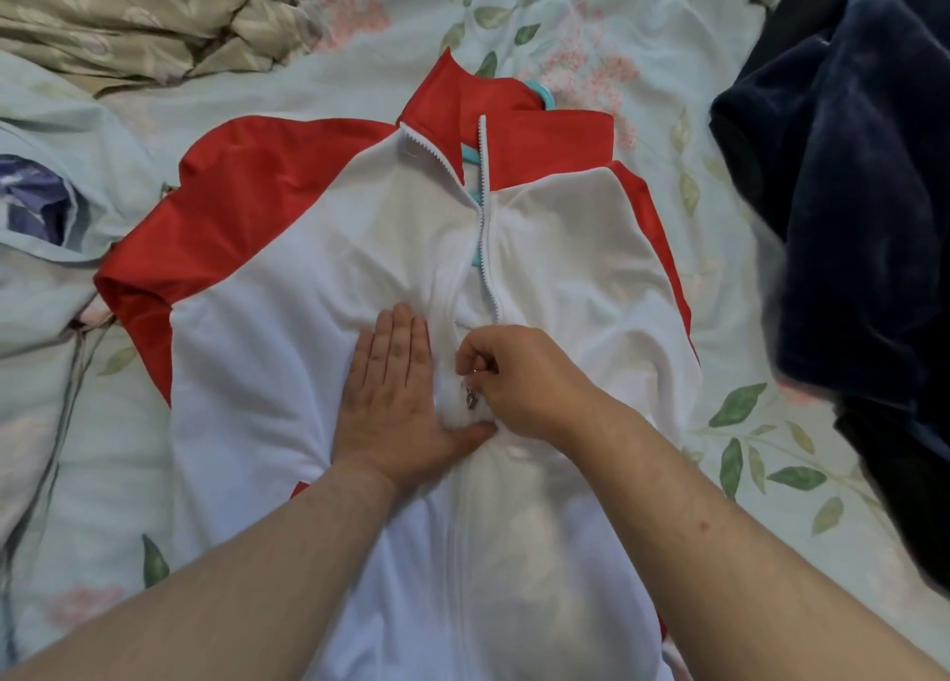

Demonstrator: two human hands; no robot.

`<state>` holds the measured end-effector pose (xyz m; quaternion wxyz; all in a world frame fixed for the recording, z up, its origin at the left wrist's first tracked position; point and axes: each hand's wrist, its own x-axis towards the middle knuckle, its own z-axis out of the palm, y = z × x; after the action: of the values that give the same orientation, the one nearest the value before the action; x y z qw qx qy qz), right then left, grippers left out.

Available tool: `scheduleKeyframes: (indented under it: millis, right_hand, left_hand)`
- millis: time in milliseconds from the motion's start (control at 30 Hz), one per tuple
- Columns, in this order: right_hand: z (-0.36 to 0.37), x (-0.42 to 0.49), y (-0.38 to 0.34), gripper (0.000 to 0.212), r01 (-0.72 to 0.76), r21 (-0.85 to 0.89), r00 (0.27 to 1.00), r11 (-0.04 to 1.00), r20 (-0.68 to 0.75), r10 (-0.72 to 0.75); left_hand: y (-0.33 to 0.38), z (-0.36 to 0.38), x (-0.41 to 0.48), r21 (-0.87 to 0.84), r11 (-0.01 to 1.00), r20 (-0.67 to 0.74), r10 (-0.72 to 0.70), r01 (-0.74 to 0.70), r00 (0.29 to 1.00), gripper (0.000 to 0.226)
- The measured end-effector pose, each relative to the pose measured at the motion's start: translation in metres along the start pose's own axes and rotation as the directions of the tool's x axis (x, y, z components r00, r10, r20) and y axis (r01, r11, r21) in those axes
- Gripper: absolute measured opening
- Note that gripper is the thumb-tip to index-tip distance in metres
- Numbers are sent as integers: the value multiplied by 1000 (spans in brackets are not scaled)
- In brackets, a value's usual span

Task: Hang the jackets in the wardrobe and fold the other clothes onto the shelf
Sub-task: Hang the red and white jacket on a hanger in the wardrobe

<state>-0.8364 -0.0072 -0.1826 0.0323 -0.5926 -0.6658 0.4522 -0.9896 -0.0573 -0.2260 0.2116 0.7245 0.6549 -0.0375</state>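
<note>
Soft, light red-and-white jacket point(288, 279) lies limp on a bed point(565, 37). Left hand point(396, 397) presses it, grip flat and uncurled; right hand point(519, 377) pinches the zip pull point(470, 400). Likely best lifted by its hanger point(541, 95).

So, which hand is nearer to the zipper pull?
Right. The right hand pinches at the zipper pull with curled fingers; the left hand lies flat on the jacket, just to the pull's left.

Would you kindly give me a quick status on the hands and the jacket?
Left hand flat on jacket front. Right hand pinching zipper slider; zip open above it. Teal hanger inside collar. Navy garment beside, not blocking.
</note>
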Motion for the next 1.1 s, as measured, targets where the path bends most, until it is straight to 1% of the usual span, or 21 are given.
scheduleKeyframes:
  millis: [100, 233, 300, 367, 500, 600, 733, 800, 867, 933, 967, 1000, 1033, 1100]
  right_hand:
    - [-12, 8, -10, 34, 29, 0, 998, 1000, -61, -29]
    - [-32, 22, -21, 30, 60, 66, 986, 996, -157, -49]
    - [-43, 33, -24, 30, 84, 69, 972, 994, -224, -67]
    - [-51, 46, -26, 29, 118, 62, 960, 991, -262, -98]
    - [-54, 70, -21, 24, 114, 48, 966, 992, -240, -100]
    - [-49, 79, -10, 22, 92, 21, 973, 996, -214, -85]
    - [-43, 84, -3, 24, 60, 148, 976, 987, -217, -27]
    - [-42, 85, -2, 24, 47, 172, 976, 984, -216, -8]
    - [-41, 85, -2, 25, 37, 178, 976, 983, -218, 3]
    - [-41, 85, -4, 26, 40, 178, 976, 983, -216, -1]
    - [-41, 85, -4, 26, 38, 182, 977, 983, -213, 2]
    - [-41, 85, -4, 26, 35, 186, 977, 982, -213, 5]
    - [-42, 84, -4, 26, 36, 186, 976, 982, -216, 5]
    - [-42, 83, -3, 26, 52, 170, 975, 984, -222, -13]
  left_hand:
    - [-1, -1, 0, 36, 999, 25, -8, 7, 1000, 131]
    - [-1, -1, 1, 17, 1000, 29, -9, 9, 1000, 130]
    - [-1, 1, 1, 1, 1000, 30, -7, 7, 1000, 128]
    - [-2, 3, 0, 2, 1000, 31, -8, 8, 1000, 127]
    - [-3, 6, 2, 0, 1000, 32, -3, 3, 999, 125]
    - [-5, 10, 2, -4, 1000, -8, 18, -18, 1000, 124]
    - [-6, 10, 3, -18, 999, -60, 45, -46, 997, 122]
    - [-4, 7, 1, -19, 998, -79, 61, -63, 995, 118]
    - [-3, -3, 5, -67, 996, -131, 52, -61, 990, 106]
    - [-3, -23, 30, -162, 985, -256, 18, -61, 966, 85]
    - [-2, -33, 48, -184, 981, -315, 3, -64, 949, 77]
    - [-3, -42, 67, -184, 981, -345, -4, -63, 939, 75]
    - [-4, -50, 83, -167, 984, -341, -4, -57, 940, 77]
    - [-8, -55, 103, -103, 994, -267, 12, -41, 964, 83]
